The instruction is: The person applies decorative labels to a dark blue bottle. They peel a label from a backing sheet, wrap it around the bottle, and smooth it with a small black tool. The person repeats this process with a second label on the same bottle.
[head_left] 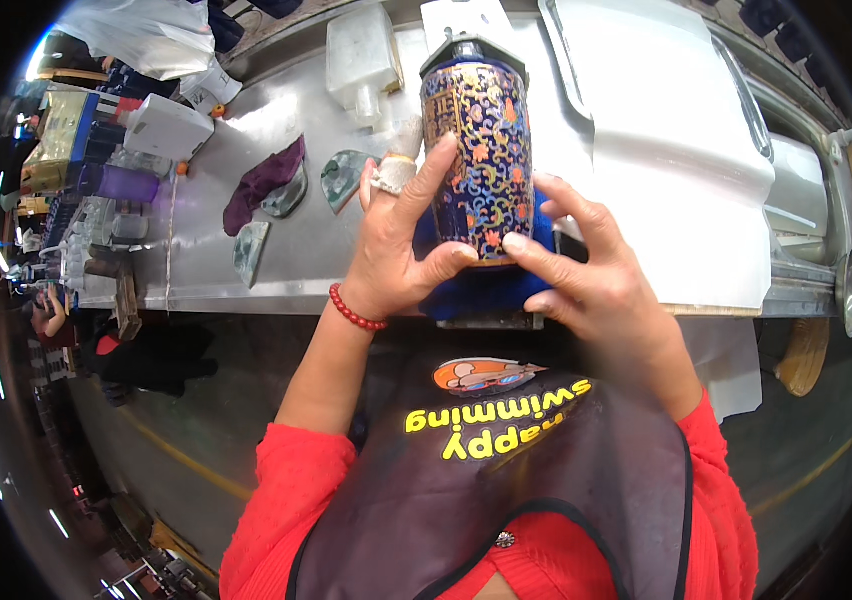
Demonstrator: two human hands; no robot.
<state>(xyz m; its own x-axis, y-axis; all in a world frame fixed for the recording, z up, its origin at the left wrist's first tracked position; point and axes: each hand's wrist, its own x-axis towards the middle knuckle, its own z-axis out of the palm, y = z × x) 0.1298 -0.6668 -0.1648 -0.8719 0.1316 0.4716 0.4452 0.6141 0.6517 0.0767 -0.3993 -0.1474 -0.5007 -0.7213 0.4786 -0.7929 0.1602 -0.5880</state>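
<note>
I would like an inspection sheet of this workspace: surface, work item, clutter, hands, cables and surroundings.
Surface: grey metal table; white covering on its right part.
Work item: dark blue vase with floral pattern, neck pointing away from the person.
Clutter: purple cloth, green pieces and a white box, all left of the vase.
Left hand: index finger and thumb at the vase.
Right hand: index fingertip at its near end.
Cables: nothing clearly seen.
Surroundings: floor with yellow line.

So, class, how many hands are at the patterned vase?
2: the left hand on the left of the vase, and the right hand at its lower right.
</note>
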